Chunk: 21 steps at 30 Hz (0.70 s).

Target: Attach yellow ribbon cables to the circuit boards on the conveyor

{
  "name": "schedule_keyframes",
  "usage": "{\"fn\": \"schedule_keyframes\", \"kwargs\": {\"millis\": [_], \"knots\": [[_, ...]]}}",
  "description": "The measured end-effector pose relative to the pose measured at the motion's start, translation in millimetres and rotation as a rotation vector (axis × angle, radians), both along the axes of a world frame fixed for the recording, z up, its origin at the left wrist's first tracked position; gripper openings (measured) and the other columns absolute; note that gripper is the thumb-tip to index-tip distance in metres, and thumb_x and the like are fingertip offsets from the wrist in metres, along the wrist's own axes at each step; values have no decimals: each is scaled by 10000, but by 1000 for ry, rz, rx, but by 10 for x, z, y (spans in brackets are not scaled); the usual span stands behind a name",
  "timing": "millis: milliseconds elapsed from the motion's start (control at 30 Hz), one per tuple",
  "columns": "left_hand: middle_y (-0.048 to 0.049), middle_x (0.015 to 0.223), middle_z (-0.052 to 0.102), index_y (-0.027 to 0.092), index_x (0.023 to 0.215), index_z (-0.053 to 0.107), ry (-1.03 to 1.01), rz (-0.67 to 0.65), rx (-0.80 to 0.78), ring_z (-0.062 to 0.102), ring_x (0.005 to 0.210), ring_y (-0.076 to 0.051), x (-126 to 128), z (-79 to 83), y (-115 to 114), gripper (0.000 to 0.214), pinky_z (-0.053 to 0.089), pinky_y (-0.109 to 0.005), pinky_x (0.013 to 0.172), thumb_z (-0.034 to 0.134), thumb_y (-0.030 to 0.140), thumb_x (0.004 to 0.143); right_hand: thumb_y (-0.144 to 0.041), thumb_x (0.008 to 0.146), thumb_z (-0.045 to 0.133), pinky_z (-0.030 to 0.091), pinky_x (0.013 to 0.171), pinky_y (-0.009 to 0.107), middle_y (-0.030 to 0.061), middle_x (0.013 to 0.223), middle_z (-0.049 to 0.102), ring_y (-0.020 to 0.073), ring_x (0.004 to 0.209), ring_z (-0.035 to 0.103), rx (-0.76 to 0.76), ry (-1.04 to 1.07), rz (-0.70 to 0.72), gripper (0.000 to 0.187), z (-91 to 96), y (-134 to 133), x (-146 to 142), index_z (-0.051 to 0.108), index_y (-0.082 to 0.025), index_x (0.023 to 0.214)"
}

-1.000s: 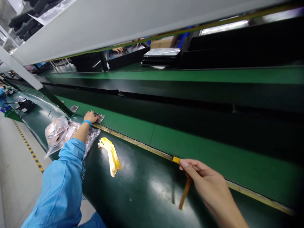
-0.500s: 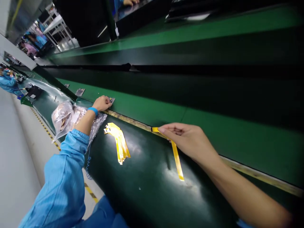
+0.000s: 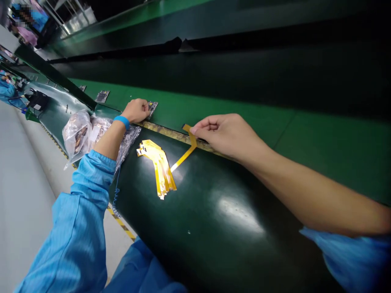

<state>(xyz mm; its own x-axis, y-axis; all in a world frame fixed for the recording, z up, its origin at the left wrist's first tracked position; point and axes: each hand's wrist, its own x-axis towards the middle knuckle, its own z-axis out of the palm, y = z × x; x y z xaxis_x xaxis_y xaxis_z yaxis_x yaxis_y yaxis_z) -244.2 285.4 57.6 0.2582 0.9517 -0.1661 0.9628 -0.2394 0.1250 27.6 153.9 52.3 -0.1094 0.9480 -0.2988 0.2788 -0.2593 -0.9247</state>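
Observation:
My left hand, with a blue band at the wrist, is closed on the near edge of a small circuit board lying on the green conveyor belt. Pinched between thumb and fingers of my right hand is a yellow flex cable. Its dark connector end points up past my fingertips, and its long tail bends down toward the left. A fanned stack of the same flex cables lies on the dark green mat, left of the held one; the held cable's tail reaches beside it.
Clear plastic bags of copper-coloured parts lie left of the cables. Another circuit board rests further along the belt. A green post stands at the belt's edge. A coiled blue cord hangs by the mat. Other people sit at the far left.
My right hand has moved left toward the circuit board with the flex cable, whose tail has swung leftward. My left hand stays at the board. The camera view has shifted.

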Motion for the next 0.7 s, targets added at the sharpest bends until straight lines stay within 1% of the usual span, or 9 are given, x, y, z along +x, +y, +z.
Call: {"fn": "schedule_keyframes", "kwargs": {"millis": [67,167,267,367,433,533,600,700], "knots": [[-64,777,671,198,701,594,-17,7,-9,639,825,-269,18,-2,-4,97,486,-371,798,635,239,779,-107,899,710,382,555,287,44,705,680,154,578,553,-44,-26,4,206,7,60,-47,703,-188,710],[-62,749,659,194,699,596,9,-13,1,642,820,-276,73,-1,-7,152,502,-399,860,667,305,775,-74,901,711,371,552,289,41,690,667,149,571,538,-29,-79,-10,233,40,129,-90,695,-186,696],[-68,746,656,187,710,617,67,-51,23,658,846,-297,142,-6,-1,114,494,-453,957,664,281,754,-13,893,694,345,517,274,25,626,619,127,529,495,-62,-114,-44,280,112,160,-112,667,-177,668],[-80,754,662,177,728,648,97,-79,43,673,885,-319,190,-21,9,85,479,-484,1018,653,261,741,20,902,673,351,475,243,14,596,593,101,489,479,-130,-78,-46,287,169,161,-123,653,-163,681],[-84,751,666,174,733,664,92,-104,55,677,897,-320,196,-36,20,79,492,-462,1005,646,251,731,21,900,694,376,457,219,6,600,600,88,474,486,-135,-20,-63,245,165,160,-126,662,-155,733],[-81,730,663,181,715,670,68,-124,63,672,868,-299,168,-67,50,65,524,-395,910,631,233,719,8,885,742,441,459,198,4,617,626,87,479,517,-126,52,-109,190,100,179,-135,685,-157,810],[-79,730,667,179,718,678,45,-132,64,667,842,-279,135,-88,67,75,525,-366,861,612,213,722,5,882,754,492,495,196,15,633,638,93,509,549,-107,66,-107,194,42,212,-151,702,-159,791],[-80,772,684,155,782,709,-23,-153,46,665,829,-257,92,-102,49,138,518,-352,843,579,184,747,15,883,744,526,540,193,36,656,646,96,548,576,-75,61,-97,251,-22,278,-200,702,-161,709]]}}
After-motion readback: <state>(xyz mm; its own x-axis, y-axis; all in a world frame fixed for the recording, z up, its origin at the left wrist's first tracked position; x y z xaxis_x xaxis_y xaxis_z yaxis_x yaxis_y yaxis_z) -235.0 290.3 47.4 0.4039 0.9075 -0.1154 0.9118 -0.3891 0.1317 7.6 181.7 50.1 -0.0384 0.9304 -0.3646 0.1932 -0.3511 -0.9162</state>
